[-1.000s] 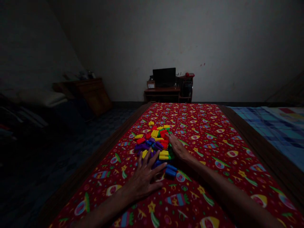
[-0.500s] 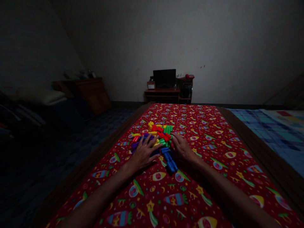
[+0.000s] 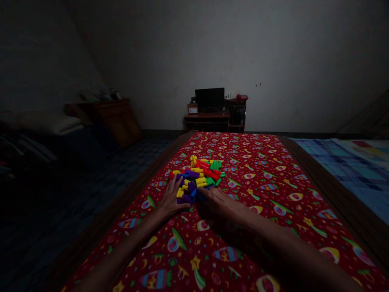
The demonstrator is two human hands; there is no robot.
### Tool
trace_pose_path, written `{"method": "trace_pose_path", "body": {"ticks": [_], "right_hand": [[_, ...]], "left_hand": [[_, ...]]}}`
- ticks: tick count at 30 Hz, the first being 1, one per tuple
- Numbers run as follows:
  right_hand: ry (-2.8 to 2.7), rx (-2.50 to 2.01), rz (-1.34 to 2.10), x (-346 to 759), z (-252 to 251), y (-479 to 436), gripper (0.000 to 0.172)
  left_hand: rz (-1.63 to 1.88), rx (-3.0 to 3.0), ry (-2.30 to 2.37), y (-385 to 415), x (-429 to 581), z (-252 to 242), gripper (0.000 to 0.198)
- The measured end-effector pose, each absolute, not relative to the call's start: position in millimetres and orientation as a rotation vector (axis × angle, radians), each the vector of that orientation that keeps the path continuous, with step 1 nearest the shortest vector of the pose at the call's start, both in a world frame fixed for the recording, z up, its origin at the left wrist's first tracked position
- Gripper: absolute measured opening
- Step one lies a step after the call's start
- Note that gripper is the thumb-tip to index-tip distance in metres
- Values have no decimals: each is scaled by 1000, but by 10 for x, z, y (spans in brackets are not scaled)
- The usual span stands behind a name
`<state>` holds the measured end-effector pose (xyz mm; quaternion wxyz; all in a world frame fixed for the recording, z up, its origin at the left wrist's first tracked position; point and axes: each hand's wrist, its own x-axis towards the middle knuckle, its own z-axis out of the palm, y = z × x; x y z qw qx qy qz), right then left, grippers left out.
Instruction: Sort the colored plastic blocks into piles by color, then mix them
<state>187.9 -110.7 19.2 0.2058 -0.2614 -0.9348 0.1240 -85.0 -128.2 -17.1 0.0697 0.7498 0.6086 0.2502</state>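
Note:
A pile of bullet-shaped plastic toy blocks (image 3: pixel 202 171) in yellow, red, green, purple and blue lies on the red cloth. My left hand (image 3: pixel 171 199) rests at the pile's left edge with its fingers stretched and thumb apart, touching purple blocks (image 3: pixel 184 199) and holding nothing. From the right, my right hand (image 3: pixel 218 200) reaches to the near side of the pile. Its fingers are curled together against dark blue blocks (image 3: pixel 200 196), which they partly hide. Green blocks (image 3: pixel 216 164) and red blocks (image 3: pixel 213 174) sit at the far right of the pile.
The long table wears a red cloth (image 3: pixel 243 154) printed with rockets and stars. A monitor (image 3: pixel 210 99) stands on a desk (image 3: pixel 206 116) by the wall. A wooden cabinet (image 3: pixel 117 121) is at left; a blue checked sheet (image 3: pixel 322 156) spreads at right.
My right hand has moved left and nearer, and the blue blocks have shifted left against the pile. My left hand has slid left off the top of the blocks to their side.

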Motion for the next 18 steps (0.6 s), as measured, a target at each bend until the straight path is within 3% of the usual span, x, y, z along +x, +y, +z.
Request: {"method": "trace_pose_path", "body": {"ticks": [5, 8, 11, 18], "right_hand": [[-2459, -672, 425, 1885, 355, -933, 49], [-2342, -819, 450, 2161, 372, -841, 41], [-2241, -1023, 467, 2532, 277, -745, 37], [-1801, -1387, 562, 3240, -43, -626, 38]], "left_hand": [[983, 2167, 1814, -1176, -904, -118, 106], [1110, 2044, 1917, -1113, -1042, -134, 87], [1187, 1840, 2007, -936, -1095, -167, 69], [1257, 1806, 1904, -482, -914, -202, 51]]}}
